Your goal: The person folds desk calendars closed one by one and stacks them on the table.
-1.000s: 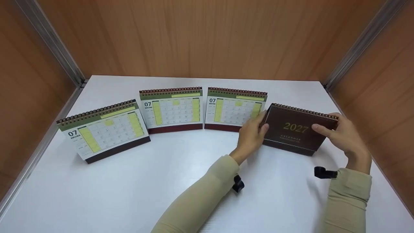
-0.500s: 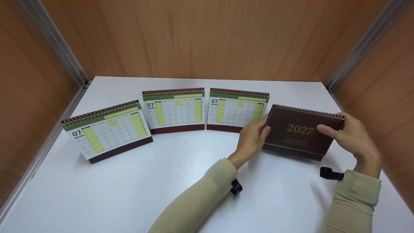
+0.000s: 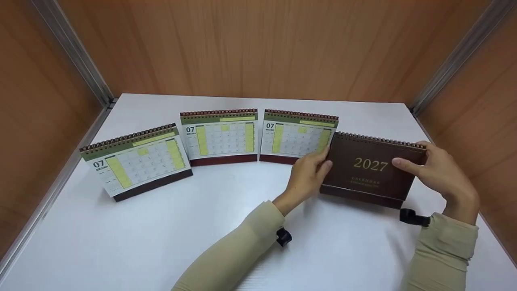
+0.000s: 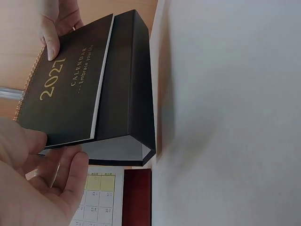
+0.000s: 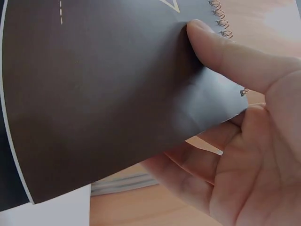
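A dark brown desk calendar (image 3: 367, 182) with "2027" in gold on its cover stands at the right, its spiral binding along the top. My left hand (image 3: 305, 176) holds its left edge, thumb on the front; in the left wrist view the fingers (image 4: 70, 174) curl behind that edge. At the upper right corner my right hand (image 3: 444, 171) grips it, the thumb (image 5: 211, 44) pressing on the cover and the other fingers behind. The left wrist view shows the folded stand (image 4: 117, 148) from its side, hollow inside.
Three more desk calendars, opened to a page marked 07, stand in an arc: one at the left (image 3: 141, 165), one at the middle (image 3: 222, 139), one behind my left hand (image 3: 295, 139). Wooden panels (image 3: 258, 48) enclose the white table (image 3: 181, 226).
Both hands and the brown calendar have shifted slightly in the head view, the calendar coming a little nearer. The head view has also shifted a bit. The grip of both hands stays.
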Motion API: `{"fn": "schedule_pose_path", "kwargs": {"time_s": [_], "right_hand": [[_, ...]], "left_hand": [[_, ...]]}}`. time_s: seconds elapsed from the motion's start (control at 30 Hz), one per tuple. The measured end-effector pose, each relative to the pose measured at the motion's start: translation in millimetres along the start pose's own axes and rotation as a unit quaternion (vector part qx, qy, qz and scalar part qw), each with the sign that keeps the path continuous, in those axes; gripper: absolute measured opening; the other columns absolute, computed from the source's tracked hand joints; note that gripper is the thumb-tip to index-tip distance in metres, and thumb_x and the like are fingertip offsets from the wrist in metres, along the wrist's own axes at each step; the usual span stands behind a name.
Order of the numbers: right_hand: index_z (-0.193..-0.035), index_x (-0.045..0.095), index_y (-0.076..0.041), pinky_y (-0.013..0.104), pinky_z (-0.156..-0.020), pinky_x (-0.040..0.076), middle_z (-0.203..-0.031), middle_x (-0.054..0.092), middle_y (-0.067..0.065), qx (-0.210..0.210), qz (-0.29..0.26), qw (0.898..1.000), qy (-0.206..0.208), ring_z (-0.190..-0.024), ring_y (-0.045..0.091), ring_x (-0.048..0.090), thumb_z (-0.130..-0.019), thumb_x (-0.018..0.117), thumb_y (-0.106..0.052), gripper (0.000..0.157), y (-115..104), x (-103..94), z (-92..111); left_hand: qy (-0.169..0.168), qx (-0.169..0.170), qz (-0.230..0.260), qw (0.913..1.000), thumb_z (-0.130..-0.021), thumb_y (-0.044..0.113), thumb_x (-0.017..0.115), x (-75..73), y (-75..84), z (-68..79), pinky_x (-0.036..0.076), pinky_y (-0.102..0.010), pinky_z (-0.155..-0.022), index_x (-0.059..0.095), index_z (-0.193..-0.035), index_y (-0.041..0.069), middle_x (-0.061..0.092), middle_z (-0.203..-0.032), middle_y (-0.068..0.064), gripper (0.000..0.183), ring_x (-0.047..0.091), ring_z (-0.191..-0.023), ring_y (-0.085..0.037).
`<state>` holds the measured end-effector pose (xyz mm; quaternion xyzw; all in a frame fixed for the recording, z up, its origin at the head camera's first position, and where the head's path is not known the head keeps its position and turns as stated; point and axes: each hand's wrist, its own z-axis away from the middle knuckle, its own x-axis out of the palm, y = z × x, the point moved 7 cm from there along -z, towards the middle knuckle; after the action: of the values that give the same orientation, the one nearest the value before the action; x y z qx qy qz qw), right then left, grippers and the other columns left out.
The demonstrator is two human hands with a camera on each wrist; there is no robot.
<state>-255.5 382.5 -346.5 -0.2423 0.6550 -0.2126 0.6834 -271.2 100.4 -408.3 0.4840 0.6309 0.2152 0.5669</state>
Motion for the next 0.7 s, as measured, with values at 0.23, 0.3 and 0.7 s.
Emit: {"fn": "schedule_pose_path", "kwargs": {"time_s": [0.23, 0.3, 0.7], "right_hand": [[-0.137, 0.054, 0.002, 0.025, -0.089, 0.046, -0.119, 0.068, 0.015, 0.002, -0.015, 0.999, -0.038, -0.099, 0.010, 0.062, -0.102, 0.073, -0.041, 0.059, -12.3, 13.2, -4.6], [-0.139, 0.053, 0.003, 0.027, -0.091, 0.047, -0.121, 0.068, 0.016, 0.001, -0.015, 0.999, -0.047, -0.101, 0.011, 0.063, -0.102, 0.072, -0.041, 0.061, -17.0, 18.4, -7.3], [-0.131, 0.057, 0.000, 0.035, -0.093, 0.048, -0.112, 0.073, 0.012, -0.019, -0.032, 0.997, -0.074, -0.102, 0.021, 0.065, -0.100, 0.074, -0.048, 0.059, -53.5, 52.8, -19.9]], "left_hand": [[0.004, 0.017, -0.012, 0.9998, -0.110, 0.022, 0.061, -19.5, -1.9, 10.5, 0.048, -0.024, -0.073, 0.054, -0.153, 0.003, 0.074, -0.107, -0.010, 0.047, 0.055, -0.080, -0.011], [0.008, 0.020, -0.011, 0.9997, -0.109, 0.020, 0.062, -26.5, -3.0, 13.4, 0.050, -0.023, -0.075, 0.055, -0.151, 0.001, 0.075, -0.113, -0.011, 0.047, 0.058, -0.083, -0.010], [0.013, 0.003, -0.017, 0.9998, -0.108, 0.017, 0.062, -70.4, -26.2, 29.8, 0.055, -0.028, -0.079, 0.059, -0.148, -0.002, 0.076, -0.111, -0.009, 0.044, 0.065, -0.088, -0.014]]}}
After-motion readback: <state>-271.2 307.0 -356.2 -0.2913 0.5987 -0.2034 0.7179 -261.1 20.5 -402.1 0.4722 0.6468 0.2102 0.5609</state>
